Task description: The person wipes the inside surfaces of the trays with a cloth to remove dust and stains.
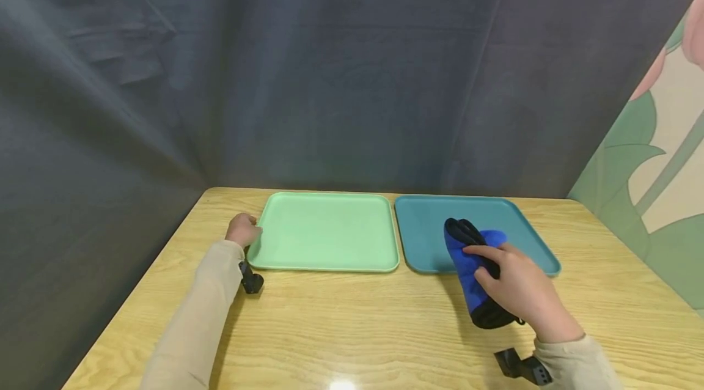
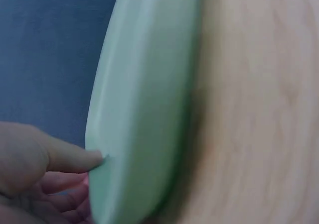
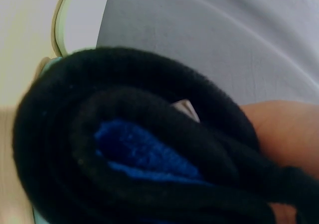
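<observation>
A blue cloth with thick black edging [image 1: 464, 268], folded or rolled into a bundle, is gripped by my right hand [image 1: 519, 283] over the near part of the teal tray [image 1: 420, 234]. Its rolled black end [image 3: 124, 67] fills much of the right wrist view, with blue fabric inside the roll and a small pale tag. My left hand [image 1: 243, 231] is at the left edge of the light green tray [image 1: 327, 231]. In the left wrist view the thumb presses on that tray's rim [image 2: 112, 149], with the other fingers curled on its outer side, partly hidden.
The two trays lie side by side at the back of a wooden table [image 1: 341, 316]. A dark curtain [image 1: 341, 72] hangs behind and to the left. At the right stands a wall with a floral pattern [image 1: 660, 182].
</observation>
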Demonstrator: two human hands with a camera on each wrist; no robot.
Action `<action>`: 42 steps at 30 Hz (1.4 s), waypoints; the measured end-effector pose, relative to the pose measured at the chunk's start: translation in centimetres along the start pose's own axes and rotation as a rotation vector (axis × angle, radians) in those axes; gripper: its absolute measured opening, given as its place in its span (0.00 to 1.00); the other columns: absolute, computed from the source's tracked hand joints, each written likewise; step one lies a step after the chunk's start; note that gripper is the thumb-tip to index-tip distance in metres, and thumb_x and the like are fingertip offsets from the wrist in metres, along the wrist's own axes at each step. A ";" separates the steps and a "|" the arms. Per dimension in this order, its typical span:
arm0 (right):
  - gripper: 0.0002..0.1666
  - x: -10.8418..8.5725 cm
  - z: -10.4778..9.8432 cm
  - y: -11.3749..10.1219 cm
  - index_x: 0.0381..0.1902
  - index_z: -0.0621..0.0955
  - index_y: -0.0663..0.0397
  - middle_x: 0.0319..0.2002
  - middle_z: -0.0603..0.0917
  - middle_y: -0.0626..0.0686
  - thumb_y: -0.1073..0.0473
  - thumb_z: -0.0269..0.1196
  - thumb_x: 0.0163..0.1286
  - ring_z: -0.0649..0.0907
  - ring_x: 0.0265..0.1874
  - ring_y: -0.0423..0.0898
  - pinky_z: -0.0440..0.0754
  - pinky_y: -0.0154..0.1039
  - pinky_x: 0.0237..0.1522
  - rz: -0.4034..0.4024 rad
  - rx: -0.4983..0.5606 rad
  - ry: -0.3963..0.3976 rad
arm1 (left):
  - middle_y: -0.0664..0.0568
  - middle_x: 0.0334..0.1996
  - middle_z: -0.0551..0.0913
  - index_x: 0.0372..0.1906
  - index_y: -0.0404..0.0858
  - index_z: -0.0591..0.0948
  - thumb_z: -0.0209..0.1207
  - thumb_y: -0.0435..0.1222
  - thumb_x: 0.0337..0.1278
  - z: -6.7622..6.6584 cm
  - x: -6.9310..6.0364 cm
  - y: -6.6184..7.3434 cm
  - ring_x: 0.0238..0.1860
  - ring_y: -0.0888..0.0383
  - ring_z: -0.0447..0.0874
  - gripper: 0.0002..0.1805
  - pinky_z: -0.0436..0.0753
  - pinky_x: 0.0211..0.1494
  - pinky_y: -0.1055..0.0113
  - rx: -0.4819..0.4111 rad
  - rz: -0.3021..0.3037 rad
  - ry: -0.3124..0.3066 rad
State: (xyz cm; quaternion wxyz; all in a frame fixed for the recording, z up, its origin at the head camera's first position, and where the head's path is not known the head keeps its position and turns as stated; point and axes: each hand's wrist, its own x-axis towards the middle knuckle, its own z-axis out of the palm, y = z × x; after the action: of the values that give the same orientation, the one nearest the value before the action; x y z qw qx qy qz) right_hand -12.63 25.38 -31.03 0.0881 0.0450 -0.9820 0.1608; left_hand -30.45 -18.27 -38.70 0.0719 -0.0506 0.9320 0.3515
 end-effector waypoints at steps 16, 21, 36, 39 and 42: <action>0.22 0.1 0.5 -0.2 0.55 0.79 0.48 0.42 0.78 0.63 0.61 0.56 0.63 0.63 0.13 0.43 0.60 0.35 0.15 0.008 0.006 -0.033 | 0.59 0.34 0.79 0.59 0.23 0.64 0.41 0.37 0.70 -2.6 -1.0 -2.4 0.36 0.67 0.80 0.23 0.81 0.44 0.72 -0.590 0.067 -0.415; 0.22 0.2 0.6 -0.2 0.56 0.79 0.49 0.44 0.78 0.65 0.61 0.55 0.63 0.62 0.12 0.43 0.60 0.35 0.14 0.001 0.009 -0.032 | 0.59 0.41 0.76 0.68 0.26 0.55 0.37 0.45 0.73 -2.8 -1.9 -2.3 0.39 0.67 0.80 0.30 0.81 0.47 0.72 -0.638 0.092 -0.399; 0.26 1.1 1.0 -0.1 0.59 0.75 0.51 0.34 0.80 0.59 0.64 0.61 0.62 0.67 0.20 0.42 0.61 0.31 0.21 -0.136 0.073 0.223 | 0.71 0.40 0.78 0.71 0.26 0.49 0.44 0.43 0.71 -3.6 -5.1 -2.1 0.42 0.72 0.81 0.34 0.81 0.47 0.75 -0.688 0.294 -0.366; 0.27 1.3 1.0 -0.5 0.57 0.77 0.53 0.37 0.82 0.60 0.67 0.64 0.58 0.74 0.25 0.44 0.63 0.31 0.24 -0.208 0.101 0.317 | 0.70 0.41 0.78 0.70 0.26 0.51 0.43 0.43 0.71 -2.9 -5.5 -1.2 0.43 0.72 0.81 0.34 0.81 0.48 0.74 -0.685 0.322 -0.384; 0.28 1.4 1.0 -0.9 0.57 0.77 0.53 0.40 0.83 0.61 0.68 0.65 0.56 0.79 0.32 0.50 0.68 0.34 0.26 -0.256 0.133 0.365 | 0.64 0.45 0.78 0.70 0.26 0.52 0.43 0.42 0.71 -2.0 -5.8 -0.1 0.44 0.72 0.81 0.33 0.81 0.49 0.74 -0.702 0.330 -0.398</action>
State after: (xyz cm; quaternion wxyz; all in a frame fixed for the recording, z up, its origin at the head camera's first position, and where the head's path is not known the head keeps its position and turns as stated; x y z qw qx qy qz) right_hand -14.08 24.11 -31.37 0.2808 0.1451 -0.9233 0.2182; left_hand -24.90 -19.39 -36.30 0.1716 0.1465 0.7195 0.6569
